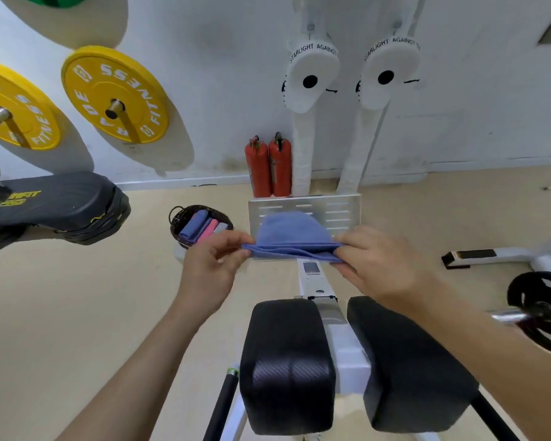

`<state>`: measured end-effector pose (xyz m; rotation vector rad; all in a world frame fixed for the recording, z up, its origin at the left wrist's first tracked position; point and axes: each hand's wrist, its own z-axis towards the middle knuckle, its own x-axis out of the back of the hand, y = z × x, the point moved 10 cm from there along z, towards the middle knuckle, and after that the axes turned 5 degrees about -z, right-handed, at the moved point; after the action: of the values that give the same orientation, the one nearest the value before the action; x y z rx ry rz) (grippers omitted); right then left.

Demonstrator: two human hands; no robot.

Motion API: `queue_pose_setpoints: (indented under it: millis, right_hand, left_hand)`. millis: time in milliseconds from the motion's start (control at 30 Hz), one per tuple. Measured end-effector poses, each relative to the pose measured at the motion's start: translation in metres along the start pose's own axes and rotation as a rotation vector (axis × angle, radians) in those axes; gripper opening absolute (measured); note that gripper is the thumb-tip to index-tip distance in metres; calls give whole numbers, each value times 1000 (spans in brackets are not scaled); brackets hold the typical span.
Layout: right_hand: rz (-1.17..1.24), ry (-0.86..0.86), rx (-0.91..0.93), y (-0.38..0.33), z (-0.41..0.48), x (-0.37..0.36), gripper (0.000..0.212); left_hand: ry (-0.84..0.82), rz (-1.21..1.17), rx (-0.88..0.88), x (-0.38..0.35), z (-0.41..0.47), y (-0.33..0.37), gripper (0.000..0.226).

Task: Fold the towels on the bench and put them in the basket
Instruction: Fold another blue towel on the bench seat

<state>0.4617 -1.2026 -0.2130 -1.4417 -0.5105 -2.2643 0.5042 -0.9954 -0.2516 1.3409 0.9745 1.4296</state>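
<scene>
A blue towel point(290, 233) hangs in the air above the bench's metal footplate point(341, 208), folded over so its layered edge faces me. My left hand point(210, 265) pinches the towel's left end between thumb and fingers. My right hand point(382, 265) pinches its right end. A dark woven basket point(175, 222) stands on the floor to the left of the footplate, holding several folded towels in blue, pink and grey. Two black bench pads point(287, 361) lie below my hands, with no towel on them.
Two red fire extinguishers point(268, 167) stand against the white wall behind the footplate. Yellow weight plates point(115, 97) hang on the wall at left above a black step platform point(61, 205). A barbell end with a black plate point(541, 310) is at the right.
</scene>
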Motion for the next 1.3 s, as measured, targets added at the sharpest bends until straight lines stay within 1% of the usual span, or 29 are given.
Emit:
queue_pose_setpoints:
  millis: [33,67,133,167,233,267,333,467,567,633,667,767,833,900,967,1033,1067,1167,1233,1300]
  right_hand:
    - [0,-15,38,-10,-12,-16,23]
    - [-3,-54,77,-23,-27,-36,23]
    - [-1,-186,161,-55,-65,-80,14]
    - [8,-250,192,-70,-85,-98,14]
    - [48,-359,226,-96,-124,-127,24]
    - [68,-394,231,-106,-138,-136,25]
    - [80,-417,230,-121,-155,-141,23]
    - [52,-370,231,-134,-169,-138,20]
    - [106,-281,225,-139,-176,-133,13]
    - [159,-219,241,-143,-182,-128,4]
    - [182,-206,252,-145,-185,-126,2]
    - [230,-197,269,-152,-192,-125,10]
    - [242,-205,267,-157,-192,-122,16]
    - [220,-243,263,-163,-192,-124,22]
    - [218,-307,209,-166,-191,-128,33]
    - [226,-382,130,-166,-192,-136,50]
    - [218,-415,114,-167,-195,-140,55]
    - [188,-483,108,-175,-202,-148,53]
    - [181,-512,76,-179,-206,-153,47]
    - [184,-556,50,-183,-211,-161,40]
  left_hand:
    - [-13,82,-20,0,-10,-16,37]
    - [-40,174,-48,-2,-22,-33,37]
    - [-144,348,-88,-13,-51,-71,32]
    - [-215,414,-83,-20,-69,-91,28]
    - [-351,491,-57,-32,-106,-126,27]
    - [-406,512,-65,-36,-122,-138,30]
    - [-495,561,-105,-43,-146,-152,35]
    - [-609,617,-210,-51,-166,-150,42]
    - [-673,658,-280,-55,-176,-143,43]
    - [-713,690,-282,-58,-182,-143,44]
    - [-734,706,-274,-59,-186,-145,49]
    - [-814,770,-293,-66,-201,-149,70]
    - [-850,813,-328,-69,-210,-152,72]
    - [-841,827,-381,-70,-216,-150,60]
    - [-813,843,-432,-71,-218,-148,51]
    - [-788,879,-458,-74,-219,-147,52]
    - [-780,897,-476,-77,-220,-147,53]
    - [-803,922,-529,-88,-230,-152,51]
    - [-857,930,-514,-94,-237,-158,51]
    - [-894,940,-460,-96,-239,-164,51]
